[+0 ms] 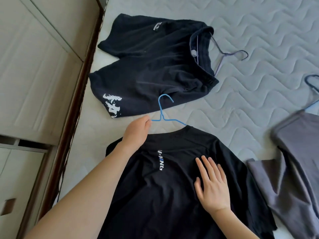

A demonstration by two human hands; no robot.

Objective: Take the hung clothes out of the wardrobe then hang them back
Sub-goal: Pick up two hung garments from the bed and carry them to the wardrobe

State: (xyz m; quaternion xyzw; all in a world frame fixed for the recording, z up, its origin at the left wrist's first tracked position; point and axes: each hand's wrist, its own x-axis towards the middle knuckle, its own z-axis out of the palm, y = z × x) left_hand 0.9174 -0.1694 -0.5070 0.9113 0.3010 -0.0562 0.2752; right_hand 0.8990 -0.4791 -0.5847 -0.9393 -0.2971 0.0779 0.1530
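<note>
A black T-shirt (pixel 165 195) with a white logo lies flat on the mattress in front of me. A blue wire hanger (pixel 164 116) sticks out of its collar, one arm still inside. My left hand (pixel 136 131) grips the hanger's bare left arm at the collar. My right hand (pixel 212 183) rests flat on the shirt's chest, fingers spread. Further away lie black shorts (pixel 151 66) with a white print, a purple hanger (pixel 224 54) poking from the waistband.
A grey garment (pixel 293 178) on a dark hanger (pixel 312 87) lies at the right. The quilted mattress (pixel 250 40) stretches away ahead. A dark wooden bed edge (pixel 81 87) and beige wardrobe panels (pixel 34 75) run along the left.
</note>
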